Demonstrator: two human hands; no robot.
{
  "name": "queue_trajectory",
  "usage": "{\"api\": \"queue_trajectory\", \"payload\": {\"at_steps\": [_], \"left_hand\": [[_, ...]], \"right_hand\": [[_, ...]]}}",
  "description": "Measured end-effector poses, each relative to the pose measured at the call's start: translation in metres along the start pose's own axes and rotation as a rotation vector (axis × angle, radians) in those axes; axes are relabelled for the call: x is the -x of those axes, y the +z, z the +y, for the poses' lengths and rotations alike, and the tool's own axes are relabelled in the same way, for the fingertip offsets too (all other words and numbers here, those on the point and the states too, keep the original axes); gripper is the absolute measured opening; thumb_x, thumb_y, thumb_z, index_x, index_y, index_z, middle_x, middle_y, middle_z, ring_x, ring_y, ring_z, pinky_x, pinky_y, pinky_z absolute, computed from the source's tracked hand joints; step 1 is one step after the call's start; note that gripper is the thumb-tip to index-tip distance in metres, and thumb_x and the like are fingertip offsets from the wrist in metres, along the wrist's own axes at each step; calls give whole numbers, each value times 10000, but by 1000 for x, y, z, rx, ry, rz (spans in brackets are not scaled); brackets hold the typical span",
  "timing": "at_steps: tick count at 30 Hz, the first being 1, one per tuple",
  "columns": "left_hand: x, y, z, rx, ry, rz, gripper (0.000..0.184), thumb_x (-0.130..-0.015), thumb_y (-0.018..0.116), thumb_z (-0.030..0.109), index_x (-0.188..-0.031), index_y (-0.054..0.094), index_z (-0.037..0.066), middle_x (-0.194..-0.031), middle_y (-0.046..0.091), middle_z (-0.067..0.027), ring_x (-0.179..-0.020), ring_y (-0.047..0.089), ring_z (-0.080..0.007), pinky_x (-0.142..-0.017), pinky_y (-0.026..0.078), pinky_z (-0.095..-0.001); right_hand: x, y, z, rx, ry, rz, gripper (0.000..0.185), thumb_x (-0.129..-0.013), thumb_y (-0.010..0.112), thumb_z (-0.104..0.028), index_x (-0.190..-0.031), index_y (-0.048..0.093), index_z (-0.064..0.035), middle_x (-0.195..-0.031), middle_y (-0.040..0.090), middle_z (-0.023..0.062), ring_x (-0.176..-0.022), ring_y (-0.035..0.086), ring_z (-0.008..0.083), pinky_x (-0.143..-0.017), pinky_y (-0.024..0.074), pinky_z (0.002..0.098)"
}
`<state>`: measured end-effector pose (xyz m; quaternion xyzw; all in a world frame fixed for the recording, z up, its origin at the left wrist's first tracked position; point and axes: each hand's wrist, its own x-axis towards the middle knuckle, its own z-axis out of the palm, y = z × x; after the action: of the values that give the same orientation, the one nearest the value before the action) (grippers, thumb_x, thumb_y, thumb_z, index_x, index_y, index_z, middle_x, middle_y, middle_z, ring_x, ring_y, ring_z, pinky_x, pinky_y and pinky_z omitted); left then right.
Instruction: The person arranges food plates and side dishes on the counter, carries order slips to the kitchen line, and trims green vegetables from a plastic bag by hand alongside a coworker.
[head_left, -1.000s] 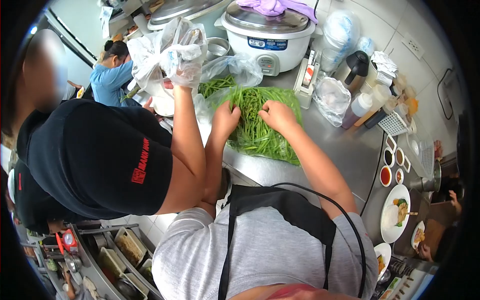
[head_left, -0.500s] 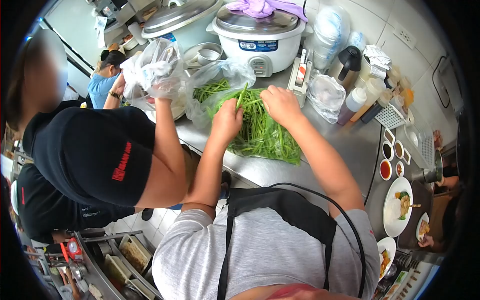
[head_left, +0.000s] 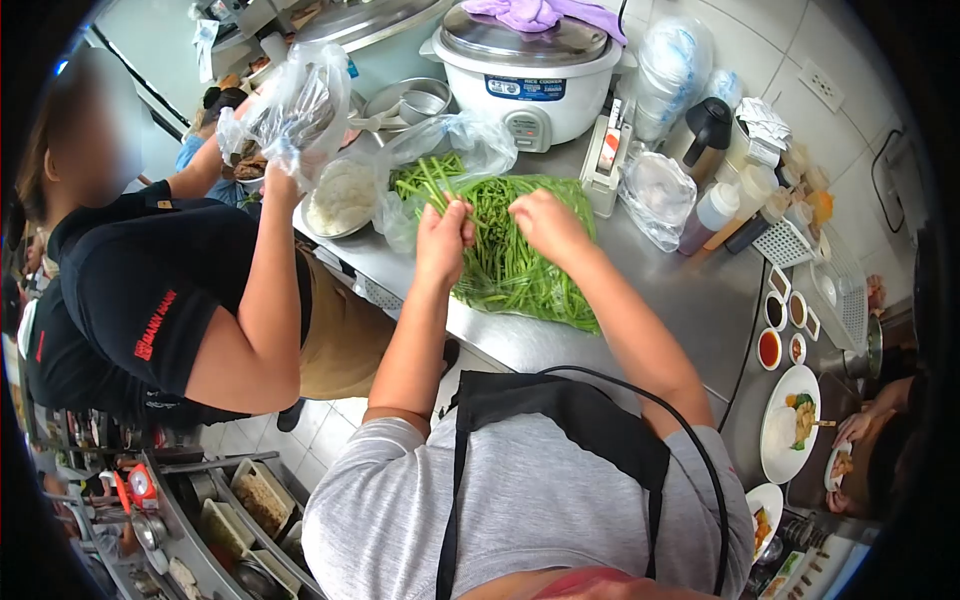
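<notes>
My left hand (head_left: 443, 238) is closed around a few green bean pieces (head_left: 434, 182) that stick up past the fingers. To its right, my right hand (head_left: 548, 226) is held with the fingertips pinched together; whether anything thin is between them, I cannot make out. Both hands are above a pile of long green beans (head_left: 505, 262) lying in an opened clear plastic bag (head_left: 572, 308) on the steel counter (head_left: 660, 290). Just behind my left hand, a second clear bag (head_left: 470, 135) holds more cut green beans.
A rice cooker (head_left: 525, 85) stands at the back. Squeeze bottles (head_left: 710, 212), a thermos (head_left: 705, 135), sauce dishes (head_left: 769, 348) and a plated meal (head_left: 790, 425) line the right. At left, a co-worker (head_left: 200, 290) lifts a plastic bag (head_left: 310, 115) near a bowl of rice (head_left: 345, 198).
My left hand has moved slightly left with the beans, away from my right hand, which has dropped a little. The co-worker has leaned back to the left, uncovering the bowl of rice.
</notes>
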<state>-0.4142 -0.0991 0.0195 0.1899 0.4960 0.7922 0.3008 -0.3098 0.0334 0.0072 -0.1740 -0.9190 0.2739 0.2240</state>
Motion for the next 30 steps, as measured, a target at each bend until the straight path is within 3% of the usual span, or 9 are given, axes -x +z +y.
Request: {"api": "queue_trajectory", "payload": {"at_steps": [1,5,11,17,20,23,26,28,30], "left_hand": [[-2,-4,0,106,19,-45,59,-858,440,106,-910,418,86,-806,485,-33,-530,411,-96,-454,329,-230],[-3,-6,4,254,-4,-42,69,-857,434,99,-921,412,85,-809,483,-39,-549,428,-118,-480,353,-246],[1,4,-5,257,4,-94,88,-855,428,92,-936,400,75,-842,475,-58,-571,443,-124,-501,371,-252],[14,14,-15,68,103,-177,86,-855,417,80,-939,399,73,-873,478,-70,-627,482,-143,-557,412,-263],[15,15,-17,141,98,-182,83,-846,406,63,-928,400,76,-870,490,-76,-637,499,-156,-555,422,-263],[12,9,-12,158,54,-100,85,-832,403,50,-910,402,84,-820,499,-74,-626,501,-157,-537,419,-264],[-7,-15,1,63,182,147,52,-827,405,70,-879,404,62,-688,495,-42,-551,457,-113,-480,373,-239],[-16,-33,5,-57,243,102,47,-817,416,75,-859,400,62,-618,466,-20,-510,428,-103,-461,354,-240],[-16,-33,7,-438,203,105,107,-800,450,100,-872,476,25,-637,505,-37,-542,467,-135,-512,395,-270]], "right_hand": [[4,4,-1,104,-4,-65,182,-787,485,-159,-910,601,-92,-953,556,120,-845,543,293,-743,439,375],[0,3,-14,-250,-73,-39,225,-793,474,-167,-944,598,-55,-908,574,151,-866,539,308,-770,429,365],[4,8,-26,-372,32,-116,219,-797,443,-191,-840,575,-22,-854,583,174,-781,561,323,-706,439,398],[9,0,-29,70,26,-19,220,-774,417,-204,-764,561,-38,-723,585,149,-698,557,341,-620,435,432],[9,2,-27,-107,127,47,221,-767,414,-196,-719,567,-43,-669,578,142,-668,562,327,-589,433,419],[3,-4,-21,-651,359,84,229,-762,422,-197,-685,565,-35,-659,578,145,-638,563,311,-575,430,398],[2,-9,-11,-456,246,191,231,-763,425,-198,-687,568,-33,-667,581,145,-613,562,302,-562,429,374],[7,-7,-8,-184,203,109,259,-773,441,-244,-692,580,-41,-677,583,144,-637,565,312,-580,442,383],[10,-4,-8,111,234,-34,278,-777,448,-273,-690,583,-46,-686,586,143,-650,567,315,-589,448,393]]}}
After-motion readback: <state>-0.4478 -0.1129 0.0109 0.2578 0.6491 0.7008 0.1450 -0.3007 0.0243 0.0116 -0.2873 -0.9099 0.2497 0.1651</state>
